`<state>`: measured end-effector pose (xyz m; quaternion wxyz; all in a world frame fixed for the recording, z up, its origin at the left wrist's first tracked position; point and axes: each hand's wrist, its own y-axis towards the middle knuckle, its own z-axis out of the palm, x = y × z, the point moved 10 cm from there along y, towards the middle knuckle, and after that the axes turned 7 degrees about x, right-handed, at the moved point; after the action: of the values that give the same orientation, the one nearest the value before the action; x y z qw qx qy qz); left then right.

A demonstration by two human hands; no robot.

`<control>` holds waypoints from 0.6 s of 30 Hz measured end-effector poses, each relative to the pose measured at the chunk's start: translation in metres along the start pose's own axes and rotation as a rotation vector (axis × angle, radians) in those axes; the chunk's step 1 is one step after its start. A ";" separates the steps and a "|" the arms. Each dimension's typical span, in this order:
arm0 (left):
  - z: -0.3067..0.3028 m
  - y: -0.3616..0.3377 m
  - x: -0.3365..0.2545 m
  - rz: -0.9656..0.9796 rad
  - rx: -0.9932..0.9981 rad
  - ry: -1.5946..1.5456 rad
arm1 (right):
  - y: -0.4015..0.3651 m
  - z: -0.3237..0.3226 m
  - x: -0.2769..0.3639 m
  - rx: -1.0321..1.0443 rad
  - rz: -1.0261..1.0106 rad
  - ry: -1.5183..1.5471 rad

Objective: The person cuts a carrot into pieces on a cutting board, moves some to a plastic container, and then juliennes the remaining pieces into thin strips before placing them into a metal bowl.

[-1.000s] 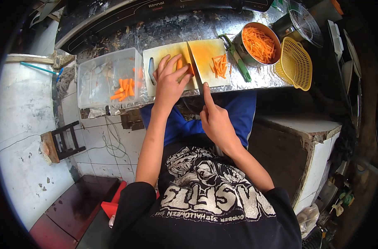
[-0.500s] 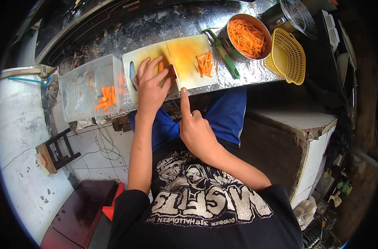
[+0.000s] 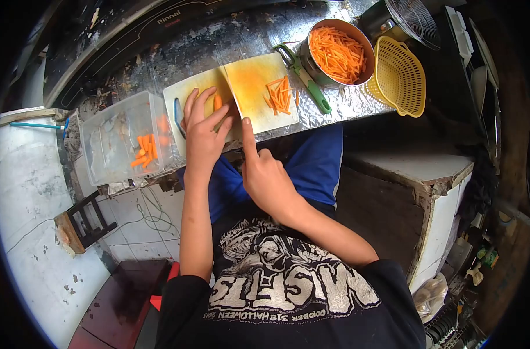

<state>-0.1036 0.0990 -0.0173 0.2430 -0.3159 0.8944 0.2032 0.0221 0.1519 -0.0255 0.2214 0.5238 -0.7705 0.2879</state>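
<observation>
On the white, orange-stained cutting board [image 3: 252, 78], my left hand [image 3: 204, 136] presses its fingertips around a piece of carrot [image 3: 218, 102], most of which the fingers cover. My right hand [image 3: 269, 185] is closed on a knife [image 3: 234, 96], with the index finger stretched along the back of the blade. The handle is hidden inside that hand. The blade stands edge-down on the board, just right of the carrot piece. Thin carrot sticks [image 3: 279, 96] lie in a small pile on the board's right side.
Left of the board, a clear plastic container [image 3: 93, 125] holds carrot chunks [image 3: 144, 150]. To the right are a green-handled peeler [image 3: 315, 92], a metal pot [image 3: 311, 65] full of carrot sticks and a yellow basket [image 3: 413, 70]. The counter's front edge runs close to my legs.
The view has shifted slightly, so the board and pot sit a little further left. The knife blade now stands more upright beside the left fingers. Both hands keep their grips.
</observation>
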 end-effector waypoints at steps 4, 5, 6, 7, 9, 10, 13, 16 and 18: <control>0.003 -0.001 0.006 -0.030 -0.007 -0.036 | 0.013 -0.010 -0.006 -0.042 -0.025 0.107; 0.003 -0.001 0.007 -0.036 -0.010 -0.030 | 0.013 -0.013 -0.009 -0.054 -0.013 0.122; 0.003 -0.001 0.007 -0.030 -0.012 -0.038 | 0.011 -0.015 -0.008 -0.057 -0.020 0.097; 0.003 -0.001 0.008 -0.024 -0.012 -0.047 | 0.009 -0.014 -0.008 -0.052 -0.025 0.100; 0.004 -0.001 0.011 -0.033 -0.008 -0.062 | 0.004 -0.012 -0.006 -0.043 -0.059 0.146; 0.004 -0.002 0.012 -0.029 -0.011 -0.062 | 0.002 -0.011 -0.004 -0.053 -0.079 0.140; 0.004 -0.002 0.012 -0.030 -0.013 -0.061 | -0.001 -0.008 -0.002 -0.045 -0.083 0.157; 0.002 -0.002 0.008 -0.036 -0.017 -0.057 | -0.001 -0.008 -0.002 -0.033 -0.076 0.144; 0.001 -0.001 0.009 -0.043 -0.020 -0.055 | -0.001 -0.007 -0.001 -0.031 -0.078 0.136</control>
<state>-0.1086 0.0943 -0.0239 0.2687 -0.3318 0.8783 0.2154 0.0236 0.1572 -0.0206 0.2921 0.5292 -0.7371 0.3021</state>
